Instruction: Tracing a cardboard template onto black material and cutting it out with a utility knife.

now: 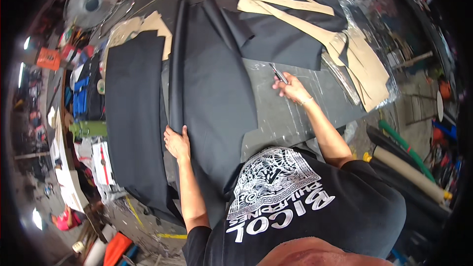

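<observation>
A wide sheet of black, leather-like material [217, 83] lies on the dark worktable, its left edge curled into a long roll [176, 69]. At the near end of that roll is my left hand [177, 143], with thumb and fingers on either side of it. My right hand [294, 90] is closed around a slim, dark and silver pen-like tool [280, 74]; whether it is a pen or a cutter is unclear. The tool points toward the far left, over bare tabletop [271, 103] right of the sheet.
Another black panel [135, 103] lies to the left. Tan pattern pieces [364, 79] and a further black piece [281, 37] cover the far right. A fan [92, 4] stands at the far left. Rolls of material [411, 172] lean right of the table.
</observation>
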A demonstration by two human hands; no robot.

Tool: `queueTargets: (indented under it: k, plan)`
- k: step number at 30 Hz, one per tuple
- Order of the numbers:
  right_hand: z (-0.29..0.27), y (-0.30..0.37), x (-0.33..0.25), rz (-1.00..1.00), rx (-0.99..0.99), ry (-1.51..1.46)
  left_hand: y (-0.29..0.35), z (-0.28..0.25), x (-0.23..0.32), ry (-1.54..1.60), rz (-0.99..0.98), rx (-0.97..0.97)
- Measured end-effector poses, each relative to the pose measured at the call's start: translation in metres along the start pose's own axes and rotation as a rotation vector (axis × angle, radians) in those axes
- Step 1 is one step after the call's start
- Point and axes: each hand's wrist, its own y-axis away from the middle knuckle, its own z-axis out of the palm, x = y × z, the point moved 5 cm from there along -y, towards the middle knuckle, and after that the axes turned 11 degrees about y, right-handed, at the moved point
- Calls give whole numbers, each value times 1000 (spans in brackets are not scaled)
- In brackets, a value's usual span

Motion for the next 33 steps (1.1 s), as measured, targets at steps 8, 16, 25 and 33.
queueTargets:
  k: [8, 16, 25, 33]
  plan:
    - [17, -46, -20, -323, 248, 517, -10, 6, -2, 43, -94, 2]
    - [66, -156, -73, -500, 186, 1117, -16, 6, 1, 11, -104, 48]
    - [11, -253, -98, -377, 153, 1180, -13, 6, 2, 22, -208, -14]
    - [-14, -265, -90, -621, 298, 1143, -16, -1, -4, 18, -213, 14]
